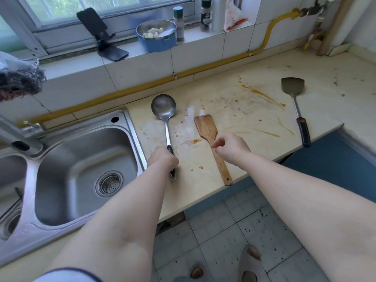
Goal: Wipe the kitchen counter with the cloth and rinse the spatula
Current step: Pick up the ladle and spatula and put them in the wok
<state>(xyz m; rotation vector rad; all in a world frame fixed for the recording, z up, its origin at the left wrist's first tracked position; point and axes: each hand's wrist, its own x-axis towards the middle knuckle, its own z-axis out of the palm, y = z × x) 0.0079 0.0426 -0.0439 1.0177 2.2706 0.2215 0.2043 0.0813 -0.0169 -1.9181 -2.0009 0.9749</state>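
A wooden spatula (206,127) lies on the stained cream counter (244,110), handle toward the front edge. My right hand (232,148) hovers over its handle with fingers loosely curled, holding nothing. My left hand (162,159) grips the handle of a steel ladle (163,107) that lies beside the sink. A metal spatula (293,86) with a black handle lies farther right on the counter. A grey cloth (20,78) hangs at the far left above the sink. Orange sauce streaks cover the counter's middle.
A steel double sink (81,159) with a faucet (18,139) sits left of the counter. On the windowsill stand a phone stand (101,35), a blue bowl of garlic (156,35) and spice bottles (206,13). A yellow gas pipe (203,68) runs along the tiled wall.
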